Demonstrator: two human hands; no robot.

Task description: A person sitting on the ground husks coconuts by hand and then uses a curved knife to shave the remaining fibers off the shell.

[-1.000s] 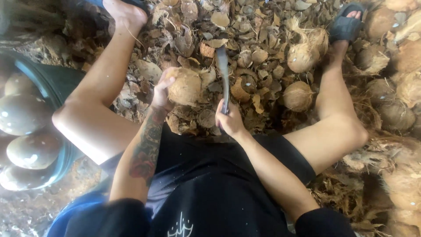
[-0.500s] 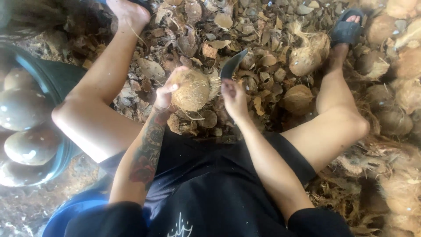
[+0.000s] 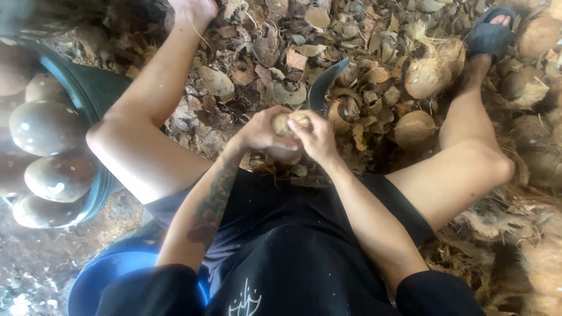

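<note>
I sit with my knees spread over a litter of coconut husk. My left hand cups a pale, partly husked coconut between my legs. My right hand presses against the same coconut and grips the handle of a curved dark knife, whose blade rises up and to the right from my fist. Both hands touch each other over the nut, hiding most of it.
A dark tub at the left holds several peeled, smooth coconuts. Unpeeled fibrous coconuts lie at the right and far right. A blue plastic seat shows under me. My sandalled foot rests at top right.
My hands have drawn the coconut in towards my body and closed together over it. The knife blade has swung from upright beside the nut to leaning up and right.
</note>
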